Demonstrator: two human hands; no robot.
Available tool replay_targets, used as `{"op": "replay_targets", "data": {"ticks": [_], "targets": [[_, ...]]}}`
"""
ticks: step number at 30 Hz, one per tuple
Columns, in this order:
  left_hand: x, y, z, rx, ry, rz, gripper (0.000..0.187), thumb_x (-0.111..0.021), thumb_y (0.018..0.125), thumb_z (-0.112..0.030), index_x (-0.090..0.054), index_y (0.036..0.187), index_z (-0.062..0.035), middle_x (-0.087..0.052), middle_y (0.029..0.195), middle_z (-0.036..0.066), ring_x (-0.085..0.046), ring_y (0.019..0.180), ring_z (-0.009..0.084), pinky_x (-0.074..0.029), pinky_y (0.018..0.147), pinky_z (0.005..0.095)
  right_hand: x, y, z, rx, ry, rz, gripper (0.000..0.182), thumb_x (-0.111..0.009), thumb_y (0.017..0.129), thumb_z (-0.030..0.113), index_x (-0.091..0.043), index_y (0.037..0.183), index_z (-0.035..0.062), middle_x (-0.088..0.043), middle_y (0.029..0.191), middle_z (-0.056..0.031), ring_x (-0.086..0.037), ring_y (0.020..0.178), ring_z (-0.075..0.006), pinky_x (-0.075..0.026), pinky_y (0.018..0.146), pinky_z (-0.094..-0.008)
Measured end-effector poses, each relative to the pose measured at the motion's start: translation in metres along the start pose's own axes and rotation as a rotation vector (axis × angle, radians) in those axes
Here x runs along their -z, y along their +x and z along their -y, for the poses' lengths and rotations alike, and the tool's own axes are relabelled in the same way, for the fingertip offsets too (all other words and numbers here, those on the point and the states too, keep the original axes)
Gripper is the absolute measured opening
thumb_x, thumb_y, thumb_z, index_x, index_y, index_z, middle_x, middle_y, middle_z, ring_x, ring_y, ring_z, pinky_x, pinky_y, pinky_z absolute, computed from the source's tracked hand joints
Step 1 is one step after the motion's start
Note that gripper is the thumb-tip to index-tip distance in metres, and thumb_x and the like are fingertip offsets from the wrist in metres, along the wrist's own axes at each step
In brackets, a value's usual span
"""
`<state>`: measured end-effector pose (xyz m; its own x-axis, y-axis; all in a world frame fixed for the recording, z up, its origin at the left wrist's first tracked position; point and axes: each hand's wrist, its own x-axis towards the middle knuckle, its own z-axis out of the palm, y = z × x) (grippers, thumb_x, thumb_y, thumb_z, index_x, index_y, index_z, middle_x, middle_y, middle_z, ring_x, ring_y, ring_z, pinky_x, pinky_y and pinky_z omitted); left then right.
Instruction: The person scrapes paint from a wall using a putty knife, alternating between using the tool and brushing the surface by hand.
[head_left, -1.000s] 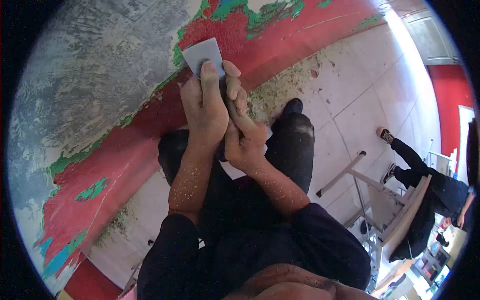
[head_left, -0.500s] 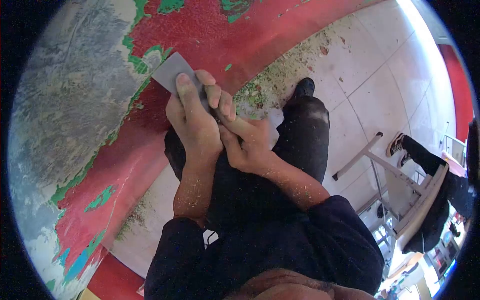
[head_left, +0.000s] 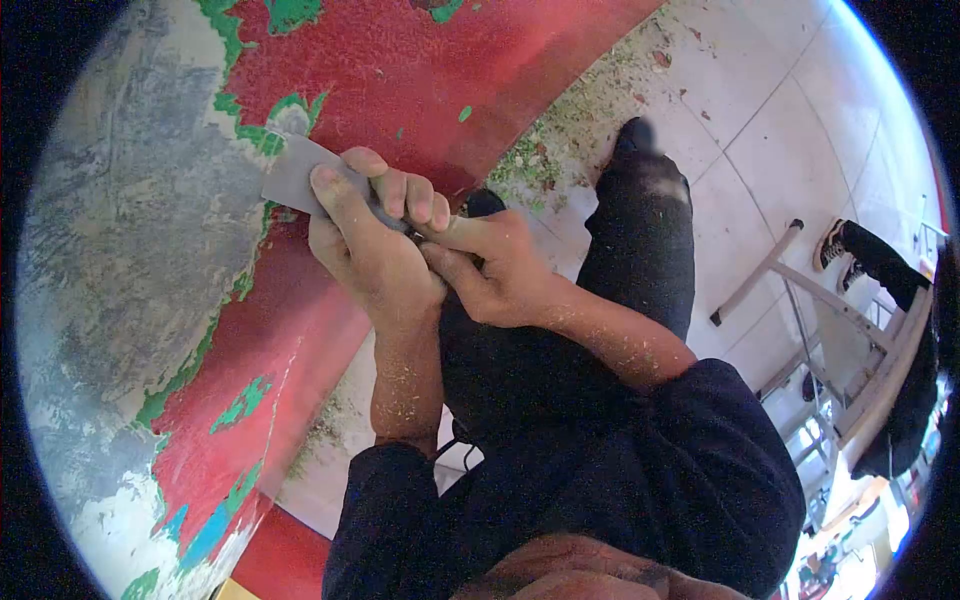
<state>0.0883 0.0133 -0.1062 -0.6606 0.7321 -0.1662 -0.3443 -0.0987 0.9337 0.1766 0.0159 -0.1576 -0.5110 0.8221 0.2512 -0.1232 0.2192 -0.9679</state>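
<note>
A flat grey scraper [head_left: 298, 178] lies against the painted wall, its blade crossing the ragged line between red paint and bare grey surface. My left hand [head_left: 385, 265] is closed around it, thumb stretched along the blade and fingers curled on the other side. Close beside it, my right hand [head_left: 505, 270] is closed at the scraper's rear end, which the fingers mostly hide. Red paint [head_left: 420, 80] spreads right of the blade. Scraped grey surface [head_left: 150, 220] lies to the left, with green paint remnants [head_left: 238, 405] along the border. Pale dust coats both forearms.
Paint flakes [head_left: 560, 140] litter the tiled floor [head_left: 740, 160] along the wall's foot. My dark-trousered leg [head_left: 640, 250] is bent below my hands. At right stands a metal-legged table [head_left: 830, 290], with another person's shoe [head_left: 830, 245] beyond it.
Both hands and the scraper have moved left and slightly down the view, so the blade now overlaps the grey area. The camera view has shifted a little. Both hands keep their hold.
</note>
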Motion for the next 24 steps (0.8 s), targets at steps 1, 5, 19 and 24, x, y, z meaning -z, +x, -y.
{"op": "replay_targets", "data": {"ticks": [1, 5, 19, 24], "targets": [[0.000, 0.001, -0.001, -0.011, -0.013, 0.020, 0.040, -0.037, 0.095, -0.041, -0.046, 0.084, -0.0038, -0.035, 0.058, 0.001, -0.041, 0.048, 0.0141, -0.039, 0.042, 0.0290, 0.002, 0.001, 0.001, -0.039, -0.016, 0.012, 0.007, -0.059, 0.076, 0.006, -0.060, 0.082, 0.0036, -0.051, 0.062, -0.0192, -0.054, 0.057, -0.0378, -0.044, 0.051, -0.0393], [0.003, -0.002, 0.001, 0.045, -0.032, 0.048, 0.038, -0.040, 0.095, -0.040, -0.046, 0.083, -0.0046, -0.035, 0.057, 0.001, -0.040, 0.048, 0.0137, -0.039, 0.042, 0.0286, 0.000, -0.006, 0.004, 0.014, 0.035, -0.037, 0.006, -0.059, 0.077, 0.007, -0.059, 0.081, 0.0036, -0.051, 0.061, -0.0195, -0.055, 0.056, -0.0375, -0.043, 0.050, -0.0393], [-0.003, 0.004, -0.008, -0.018, 0.045, 0.004, 0.038, -0.042, 0.094, -0.040, -0.045, 0.080, -0.0051, -0.033, 0.056, 0.001, -0.039, 0.047, 0.0139, -0.039, 0.043, 0.0297, -0.004, 0.004, -0.001, 0.025, 0.095, -0.026, 0.006, -0.058, 0.079, 0.008, -0.059, 0.083, 0.0042, -0.051, 0.063, -0.0210, -0.054, 0.054, -0.0375, -0.044, 0.049, -0.0390], [0.000, -0.002, -0.007, 0.035, 0.033, 0.016, 0.037, -0.043, 0.094, -0.039, -0.045, 0.079, -0.0048, -0.033, 0.056, 0.001, -0.040, 0.047, 0.0141, -0.038, 0.043, 0.0301, -0.001, -0.006, 0.001, 0.012, 0.106, -0.024, 0.008, -0.058, 0.080, 0.010, -0.062, 0.086, 0.0048, -0.050, 0.059, -0.0198, -0.054, 0.050, -0.0351, -0.043, 0.047, -0.0377]]}}
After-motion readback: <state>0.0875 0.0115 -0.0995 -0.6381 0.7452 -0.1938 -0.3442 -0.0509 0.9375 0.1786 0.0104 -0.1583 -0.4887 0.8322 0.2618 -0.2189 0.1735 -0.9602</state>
